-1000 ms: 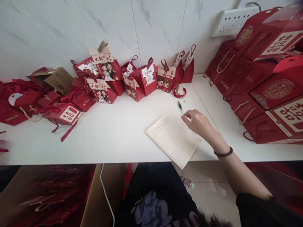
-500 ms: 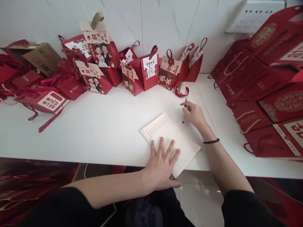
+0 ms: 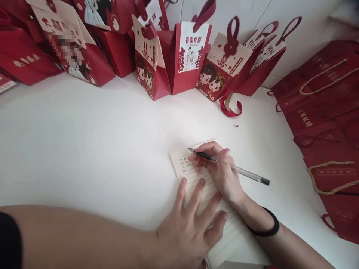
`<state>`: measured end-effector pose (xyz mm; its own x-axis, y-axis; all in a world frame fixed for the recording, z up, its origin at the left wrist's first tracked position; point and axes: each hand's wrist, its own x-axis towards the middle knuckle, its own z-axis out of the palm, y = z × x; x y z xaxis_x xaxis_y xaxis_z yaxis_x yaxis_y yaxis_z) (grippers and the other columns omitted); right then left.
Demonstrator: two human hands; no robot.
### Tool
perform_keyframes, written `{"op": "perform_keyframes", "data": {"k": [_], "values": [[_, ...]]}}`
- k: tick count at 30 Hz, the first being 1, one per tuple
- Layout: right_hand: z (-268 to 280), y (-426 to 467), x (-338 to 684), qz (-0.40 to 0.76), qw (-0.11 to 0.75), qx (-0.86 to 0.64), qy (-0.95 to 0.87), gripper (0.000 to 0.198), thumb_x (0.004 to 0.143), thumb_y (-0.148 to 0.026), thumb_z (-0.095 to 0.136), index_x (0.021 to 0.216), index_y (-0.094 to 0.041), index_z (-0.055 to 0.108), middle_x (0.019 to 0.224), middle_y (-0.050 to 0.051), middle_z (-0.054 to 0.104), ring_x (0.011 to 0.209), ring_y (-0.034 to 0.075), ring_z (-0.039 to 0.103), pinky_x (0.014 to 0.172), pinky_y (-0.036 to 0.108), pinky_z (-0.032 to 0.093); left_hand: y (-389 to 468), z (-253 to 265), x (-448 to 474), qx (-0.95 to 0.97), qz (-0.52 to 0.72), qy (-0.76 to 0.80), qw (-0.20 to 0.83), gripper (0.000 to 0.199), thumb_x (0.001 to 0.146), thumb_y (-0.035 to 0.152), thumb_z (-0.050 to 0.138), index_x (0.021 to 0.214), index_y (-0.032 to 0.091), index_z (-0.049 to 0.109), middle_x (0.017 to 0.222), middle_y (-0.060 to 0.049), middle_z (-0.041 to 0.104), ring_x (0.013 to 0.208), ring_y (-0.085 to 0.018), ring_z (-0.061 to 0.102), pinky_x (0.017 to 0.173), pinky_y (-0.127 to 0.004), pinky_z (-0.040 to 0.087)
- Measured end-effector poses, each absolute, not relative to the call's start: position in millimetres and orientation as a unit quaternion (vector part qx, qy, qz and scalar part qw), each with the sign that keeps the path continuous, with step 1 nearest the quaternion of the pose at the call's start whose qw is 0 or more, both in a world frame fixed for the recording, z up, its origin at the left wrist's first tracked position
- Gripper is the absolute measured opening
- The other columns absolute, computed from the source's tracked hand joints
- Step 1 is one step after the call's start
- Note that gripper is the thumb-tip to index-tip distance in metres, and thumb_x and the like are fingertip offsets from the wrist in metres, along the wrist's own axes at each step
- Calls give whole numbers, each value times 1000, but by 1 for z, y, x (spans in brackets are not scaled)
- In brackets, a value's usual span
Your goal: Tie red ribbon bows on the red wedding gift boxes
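A lined notebook (image 3: 193, 186) lies open-faced on the white table, with a few short rows of handwriting near its top left. My left hand (image 3: 193, 224) rests flat across its lower left part, fingers spread. Over the upper part of the page is my right hand (image 3: 221, 168), gripping a pen (image 3: 238, 170) between thumb and fingers. The pen's uncapped tip points left, close to the written rows; whether it touches the paper I cannot tell. A black band circles my right wrist. Both hands cover much of the page.
Red gift boxes (image 3: 186, 56) with ribbon loops line the wall at the back. Behind my right hand lie a curled red ribbon (image 3: 234, 110) and a small gold-coloured bit (image 3: 236, 126). Red paper bags (image 3: 322, 119) are stacked along the right side of the white table (image 3: 98, 149).
My right hand has moved left from beside the notebook to over its page, turning the pen tip towards the writing. My left hand stays on the page. The view has come closer.
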<state>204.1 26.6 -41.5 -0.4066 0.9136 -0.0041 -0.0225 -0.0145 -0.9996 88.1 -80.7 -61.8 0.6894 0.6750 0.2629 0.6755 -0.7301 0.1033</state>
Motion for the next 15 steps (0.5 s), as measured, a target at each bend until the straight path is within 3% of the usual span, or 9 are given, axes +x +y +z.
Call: {"op": "perform_keyframes", "data": {"k": [3,5,9,15], "values": [[-36,26,203,532,365,-448,-618,22,83,-40,61,80,-20,53,69,0,62,60,12,56,52,22,45,-82,-71,91,-901,-196,-384,46,47,84,38,50,127,19,48,133,-14,48,123,-46,36,96,-71,20],[-34,23,201,496,379,-477,-619,19,81,-30,65,78,-21,49,64,-2,61,55,11,55,48,20,43,-82,-72,94,-895,-206,-393,53,43,83,33,54,124,20,51,130,-13,51,122,-44,40,96,-71,22],[-36,18,200,421,447,-462,-640,25,85,-30,59,68,-20,44,61,-3,56,52,9,51,50,21,43,-83,-71,96,-892,-204,-401,46,43,84,34,55,124,21,51,128,-13,52,121,-42,43,97,-71,25],[-37,21,200,401,358,-497,-681,36,86,-27,52,55,-19,36,51,-3,45,49,9,43,46,21,37,-83,-73,97,-882,-226,-411,50,36,85,34,54,119,24,55,124,-11,56,116,-38,50,98,-69,27]]}}
